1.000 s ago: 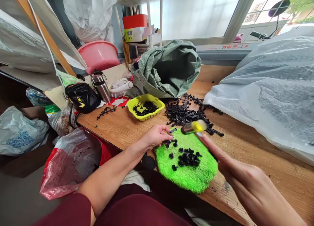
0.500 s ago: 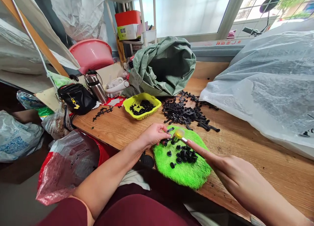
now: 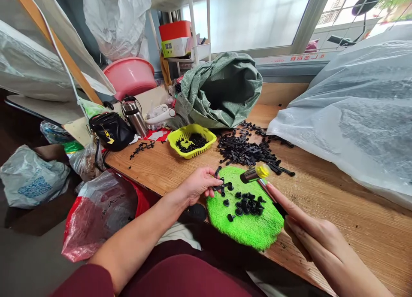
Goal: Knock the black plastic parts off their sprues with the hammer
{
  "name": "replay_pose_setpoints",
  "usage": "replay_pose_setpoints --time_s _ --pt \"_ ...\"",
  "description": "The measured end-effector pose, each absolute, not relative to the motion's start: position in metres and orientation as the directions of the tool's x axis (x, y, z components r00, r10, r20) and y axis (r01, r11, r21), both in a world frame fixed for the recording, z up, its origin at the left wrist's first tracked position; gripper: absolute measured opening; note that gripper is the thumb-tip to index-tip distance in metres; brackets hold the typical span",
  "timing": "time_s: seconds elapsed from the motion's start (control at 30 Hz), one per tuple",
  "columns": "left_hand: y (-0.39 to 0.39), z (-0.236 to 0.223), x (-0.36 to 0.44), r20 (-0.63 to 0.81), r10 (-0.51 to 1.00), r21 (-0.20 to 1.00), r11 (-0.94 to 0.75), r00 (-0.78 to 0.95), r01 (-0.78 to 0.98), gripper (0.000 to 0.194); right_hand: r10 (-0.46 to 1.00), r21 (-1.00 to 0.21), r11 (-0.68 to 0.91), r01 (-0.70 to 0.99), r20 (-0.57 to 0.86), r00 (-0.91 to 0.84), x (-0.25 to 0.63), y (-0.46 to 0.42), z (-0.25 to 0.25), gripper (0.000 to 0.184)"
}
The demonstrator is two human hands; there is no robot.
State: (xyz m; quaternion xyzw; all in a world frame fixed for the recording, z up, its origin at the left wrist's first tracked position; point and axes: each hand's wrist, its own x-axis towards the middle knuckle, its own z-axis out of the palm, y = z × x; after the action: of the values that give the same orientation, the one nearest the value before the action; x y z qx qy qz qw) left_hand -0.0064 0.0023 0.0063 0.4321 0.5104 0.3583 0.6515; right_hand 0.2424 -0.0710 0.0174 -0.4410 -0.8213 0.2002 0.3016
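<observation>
My left hand (image 3: 203, 184) pinches a black plastic part (image 3: 222, 186) with several arms over the left edge of a green fluffy cloth (image 3: 251, 231). Wrapped round the handle of a small hammer (image 3: 254, 174) is my right hand (image 3: 310, 228), its index finger stretched along the shaft. The hammer's head has a dark face and a yellow end, and it hangs above the cloth, apart from the black part. Several black round-headed pegs (image 3: 247, 204) lie on the cloth between my hands.
Behind the cloth lies a pile of black plastic strips (image 3: 249, 149). A yellow-green basket (image 3: 193, 152) holds small black pieces. A green woven sack (image 3: 222, 91) stands open at the back, with white plastic sheeting (image 3: 347, 116) on the right. A red-and-clear bag (image 3: 99, 215) hangs by the table's left edge.
The hammer has lifted away from the black part and moved right, its head tilting. The black part in my left hand is turned and raised a little. The view has shifted slightly.
</observation>
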Motion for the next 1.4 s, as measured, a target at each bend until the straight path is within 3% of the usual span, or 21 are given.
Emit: replay_pose_setpoints --time_s 0.17,0.67,0.87,1.07,1.2,1.3,1.4 --pt "-0.005 0.002 0.000 -0.357 0.915 0.926 0.373 0.186 -0.060 0.022 0.852 -0.699 0.504 0.508 0.304 -0.426 0.243 -0.078 0.016 0.048" --pt "-0.008 0.000 0.004 -0.334 0.933 0.938 0.342 0.134 -0.046 0.013 0.856 -0.695 0.488 0.527 0.264 -0.445 0.242 -0.087 0.006 0.048" --pt "-0.010 0.000 0.006 -0.302 0.945 0.950 0.309 0.126 -0.040 0.017 0.812 -0.585 0.572 0.574 0.303 -0.500 0.237 -0.088 0.008 0.052" --pt "-0.011 0.002 0.006 -0.260 0.957 0.964 0.265 0.127 -0.024 0.023 0.741 -0.409 0.670 0.619 0.416 -0.527 0.227 -0.094 0.015 0.062" --pt "-0.012 0.000 0.006 -0.231 0.963 0.973 0.233 0.138 0.003 0.022 0.708 -0.259 0.698 0.668 0.388 -0.590 0.228 -0.094 0.014 0.068" --pt "-0.013 -0.003 0.007 -0.190 0.970 0.981 0.192 0.150 0.005 0.024 0.723 -0.300 0.681 0.668 0.420 -0.548 0.229 -0.092 0.014 0.064" --pt "-0.014 -0.007 0.007 -0.155 0.979 0.988 0.156 0.135 0.001 0.026 0.712 -0.244 0.687 0.685 0.417 -0.565 0.229 -0.090 0.013 0.071"
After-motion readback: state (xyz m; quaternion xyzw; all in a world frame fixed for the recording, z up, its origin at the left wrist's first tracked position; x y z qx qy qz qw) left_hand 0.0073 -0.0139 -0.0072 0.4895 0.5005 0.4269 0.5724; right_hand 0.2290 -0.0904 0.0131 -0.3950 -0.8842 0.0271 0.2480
